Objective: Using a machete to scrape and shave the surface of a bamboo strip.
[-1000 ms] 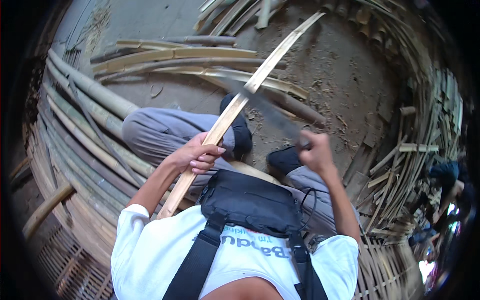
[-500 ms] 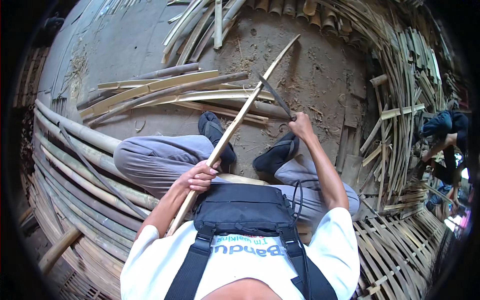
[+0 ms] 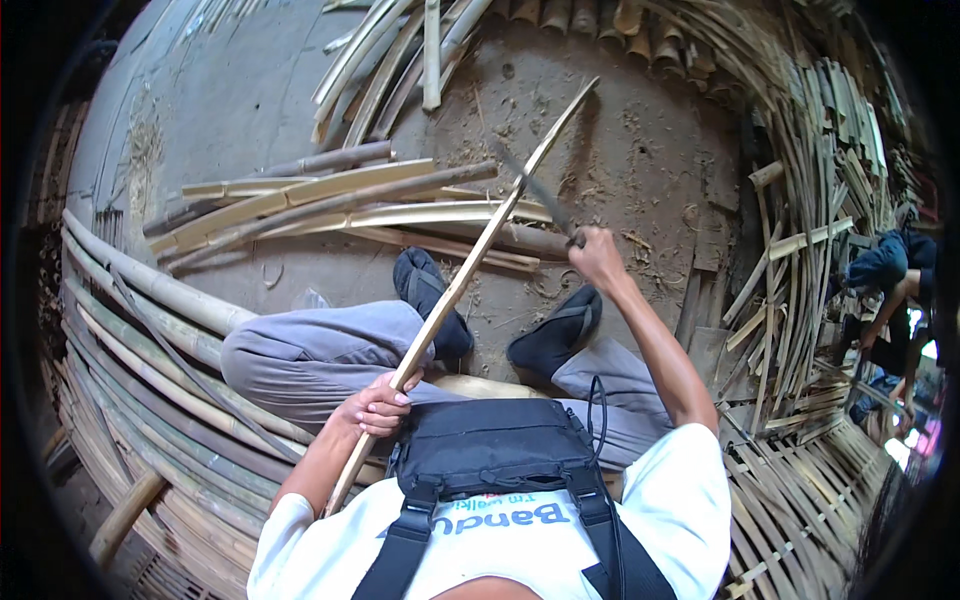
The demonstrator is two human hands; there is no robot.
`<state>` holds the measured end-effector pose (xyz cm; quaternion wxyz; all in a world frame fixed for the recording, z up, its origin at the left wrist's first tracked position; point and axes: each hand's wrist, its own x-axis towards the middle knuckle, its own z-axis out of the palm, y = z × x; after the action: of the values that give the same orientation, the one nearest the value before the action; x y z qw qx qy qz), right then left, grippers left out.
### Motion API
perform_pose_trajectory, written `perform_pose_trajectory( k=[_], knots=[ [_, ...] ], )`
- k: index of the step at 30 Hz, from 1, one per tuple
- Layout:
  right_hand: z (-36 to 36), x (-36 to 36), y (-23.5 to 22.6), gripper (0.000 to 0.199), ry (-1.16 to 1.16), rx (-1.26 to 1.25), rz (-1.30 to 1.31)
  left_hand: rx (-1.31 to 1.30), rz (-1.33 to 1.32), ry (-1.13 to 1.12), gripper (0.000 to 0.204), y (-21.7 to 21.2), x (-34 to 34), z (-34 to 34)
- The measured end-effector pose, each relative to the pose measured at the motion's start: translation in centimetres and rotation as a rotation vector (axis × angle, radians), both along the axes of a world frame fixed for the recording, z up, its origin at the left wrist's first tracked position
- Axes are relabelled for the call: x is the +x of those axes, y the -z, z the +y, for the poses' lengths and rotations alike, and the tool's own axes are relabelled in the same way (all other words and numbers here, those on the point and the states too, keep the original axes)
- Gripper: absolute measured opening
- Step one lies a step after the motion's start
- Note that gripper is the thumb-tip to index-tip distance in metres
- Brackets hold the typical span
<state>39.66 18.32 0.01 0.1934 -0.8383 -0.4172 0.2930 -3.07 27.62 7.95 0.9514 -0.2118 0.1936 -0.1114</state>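
Closed round a long pale bamboo strip, my left hand holds it beside my black chest bag. The strip slants up and away to the right, and its narrow far end is raised in front of my feet. My right hand grips the handle of a long dark-bladed knife. The blade, smeared by motion, crosses the strip toward its far end. Whether its edge bites into the bamboo, I cannot tell.
Split bamboo pieces lie beyond my feet, with another bundle farther off. Bamboo poles run along my left. Thin strips and a woven lattice fill the right, where another person is seen. Shavings litter the floor.
My left hand and the near part of the strip have come closer to my body. My right hand with the knife has shifted slightly left. The whole view has also tilted a little.
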Motion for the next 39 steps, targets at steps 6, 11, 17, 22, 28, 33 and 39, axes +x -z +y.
perform_pose_trajectory(
  k=[6,11,17,22,28,33,39],
  knots=[
    [-1.0,1.8,2.4,0.018,-0.148,0.027,-0.054,-0.147,-0.051,-0.058,0.019,0.4,-0.1,-0.7],
    [4.9,7.5,1.8,0.022,0.012,-0.195,-0.094,-0.186,-0.019,-0.097,0.020,1.2,-1.0,-0.4],
    [2.0,2.5,-1.6,0.024,-0.389,-0.225,-0.106,0.045,0.113,0.135,0.022,-0.1,-0.5,0.5],
    [7.6,12.3,3.9,0.023,0.108,-0.233,-0.150,0.047,0.100,0.162,0.023,0.9,-1.1,0.6],
    [7.2,9.4,2.6,0.018,-0.282,-0.191,-0.091,0.056,0.131,0.183,0.024,0.3,-0.9,0.9],
    [7.8,17.5,5.7,0.024,0.095,-0.270,-0.143,-0.001,0.146,0.207,0.025,0.5,-1.1,1.1],
    [8.5,20.1,6.0,0.029,0.186,-0.272,-0.168,-0.023,0.163,0.201,0.025,0.4,-1.2,0.9]
  ],
)
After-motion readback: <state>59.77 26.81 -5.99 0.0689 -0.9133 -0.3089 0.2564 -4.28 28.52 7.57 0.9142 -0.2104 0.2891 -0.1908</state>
